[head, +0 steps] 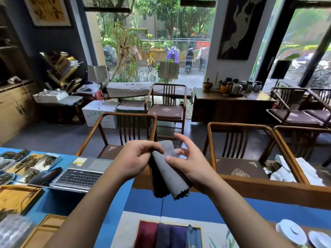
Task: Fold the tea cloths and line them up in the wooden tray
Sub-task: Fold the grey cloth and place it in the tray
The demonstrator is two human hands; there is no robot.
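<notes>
A grey tea cloth [169, 173] with a dark underside hangs in the air above the table, partly folded lengthwise. My left hand [133, 158] pinches its top left edge. My right hand [190, 162] holds its right side with thumb on the cloth and fingers spread. Below, near the bottom edge, the wooden tray [201, 230] holds a row of folded cloths: a dark red one [146, 234], two purple ones [170, 236] and a blue-grey one [193, 236].
A laptop [78, 177] lies to the left on the blue table cover [116, 206], beside trays of tea leaves [28, 163]. White dishes [292, 231] stand at the lower right. Wooden chairs [238, 158] face the table's far edge.
</notes>
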